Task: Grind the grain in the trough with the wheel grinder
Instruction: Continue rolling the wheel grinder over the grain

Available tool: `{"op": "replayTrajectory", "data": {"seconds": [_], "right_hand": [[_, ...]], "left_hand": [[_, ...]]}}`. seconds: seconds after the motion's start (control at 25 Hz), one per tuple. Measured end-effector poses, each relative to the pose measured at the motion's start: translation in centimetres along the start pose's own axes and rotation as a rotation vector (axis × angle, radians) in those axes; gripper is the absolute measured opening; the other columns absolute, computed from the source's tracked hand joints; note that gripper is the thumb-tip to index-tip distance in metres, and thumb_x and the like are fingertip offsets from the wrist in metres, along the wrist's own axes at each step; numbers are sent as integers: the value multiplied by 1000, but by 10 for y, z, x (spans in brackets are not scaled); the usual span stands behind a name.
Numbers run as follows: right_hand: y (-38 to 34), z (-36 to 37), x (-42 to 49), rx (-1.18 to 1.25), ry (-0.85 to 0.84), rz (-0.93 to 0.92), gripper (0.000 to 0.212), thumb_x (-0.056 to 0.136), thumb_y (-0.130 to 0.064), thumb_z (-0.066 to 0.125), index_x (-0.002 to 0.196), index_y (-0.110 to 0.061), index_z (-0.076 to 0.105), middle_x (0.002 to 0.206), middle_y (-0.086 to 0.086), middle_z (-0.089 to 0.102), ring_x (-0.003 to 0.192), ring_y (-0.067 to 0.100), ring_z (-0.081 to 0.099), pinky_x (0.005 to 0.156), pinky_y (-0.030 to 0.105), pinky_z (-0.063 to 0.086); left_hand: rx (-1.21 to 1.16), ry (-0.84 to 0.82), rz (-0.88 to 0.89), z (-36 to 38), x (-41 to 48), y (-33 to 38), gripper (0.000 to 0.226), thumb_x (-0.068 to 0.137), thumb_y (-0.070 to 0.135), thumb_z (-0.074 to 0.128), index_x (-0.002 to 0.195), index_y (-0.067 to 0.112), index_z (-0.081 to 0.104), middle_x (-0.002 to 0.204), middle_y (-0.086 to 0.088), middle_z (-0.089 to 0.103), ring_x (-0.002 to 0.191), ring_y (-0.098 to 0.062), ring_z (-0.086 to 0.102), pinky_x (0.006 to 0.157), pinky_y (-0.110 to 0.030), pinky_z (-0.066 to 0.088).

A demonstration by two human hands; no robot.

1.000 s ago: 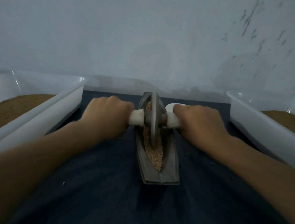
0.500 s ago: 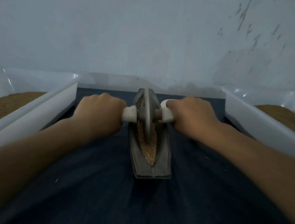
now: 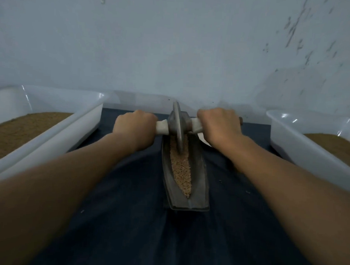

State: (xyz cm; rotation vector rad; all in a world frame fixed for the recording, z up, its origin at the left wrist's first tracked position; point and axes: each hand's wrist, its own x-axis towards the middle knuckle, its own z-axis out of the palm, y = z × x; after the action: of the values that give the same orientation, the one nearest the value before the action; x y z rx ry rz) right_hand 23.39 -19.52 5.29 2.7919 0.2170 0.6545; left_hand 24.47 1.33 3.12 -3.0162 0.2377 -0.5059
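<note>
nearest the camera on the dark cloth, the trough is lying lengthwise, grain sitting along its groove. further out the wheel grinder is standing in it, left hand and right hand each wrapping a handle end, probably for even pressure. the wheel is hiding the trough's far tip.

dim, flat, bluish light with no clear source. small glints sit on the left tub outside the left hand and the right tub outside the right hand. sharpest at the wheel grinder between the hands; below the hands the picture softens and stretches.
</note>
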Motion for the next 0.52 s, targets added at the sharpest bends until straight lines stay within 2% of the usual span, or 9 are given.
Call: {"op": "replayTrajectory", "data": {"seconds": [0.08,0.12,0.2,0.24,0.28,0.32,0.4,0.44,0.52], "right_hand": [[14,4,-39,26,58,-85,20,78,-19,69,92,-27,58,75,-7,56,63,22,50,53,29,34],[17,6,-63,38,127,-116,25,68,-23,70,81,-30,51,61,-12,37,51,17,34,45,24,24],[24,11,-89,78,266,-140,35,52,-27,66,73,-30,38,58,-15,9,46,16,16,48,18,4],[26,15,-88,79,285,-126,36,51,-27,66,72,-29,38,59,-14,7,46,18,18,50,17,3],[21,18,-79,50,285,-90,33,54,-26,69,73,-28,42,56,-13,13,45,22,24,48,17,7],[13,21,-63,-19,249,-36,28,63,-25,72,78,-27,49,55,-11,29,48,25,37,45,20,17],[0,16,-22,24,118,74,16,85,-21,67,99,-21,60,84,2,64,76,33,64,56,32,36],[-2,16,-6,82,51,114,18,91,-19,63,109,-19,61,99,8,67,91,34,66,62,35,38],[3,16,-1,117,-58,127,21,92,-21,62,113,-20,61,104,9,66,95,33,64,65,36,37]], "left_hand": [[56,165,163,0,-25,-11,5,83,31,57,83,30,52,68,7,45,54,-16,41,51,-30,33],[104,307,271,0,-42,-16,13,76,34,56,75,31,43,59,10,32,46,-12,27,44,-25,25],[116,500,406,-7,-58,-22,20,63,38,46,71,32,29,56,12,10,43,-8,4,46,-15,10],[138,509,397,-7,-53,-21,21,61,38,47,71,30,30,56,12,8,43,-8,2,47,-15,10],[176,460,339,-2,-47,-16,21,64,36,52,70,28,34,55,10,13,40,-10,9,45,-16,13],[205,357,248,1,-34,-9,16,71,33,58,73,24,45,56,8,26,39,-15,27,43,-22,23],[124,110,90,-7,-1,2,15,86,31,59,99,25,63,82,-1,57,72,-27,62,59,-35,47],[81,39,64,-12,12,5,21,90,32,58,108,27,65,96,-4,62,86,-29,64,67,-38,49],[136,14,69,-16,19,7,22,90,32,58,110,28,65,97,-3,62,85,-27,64,65,-36,45]]}}
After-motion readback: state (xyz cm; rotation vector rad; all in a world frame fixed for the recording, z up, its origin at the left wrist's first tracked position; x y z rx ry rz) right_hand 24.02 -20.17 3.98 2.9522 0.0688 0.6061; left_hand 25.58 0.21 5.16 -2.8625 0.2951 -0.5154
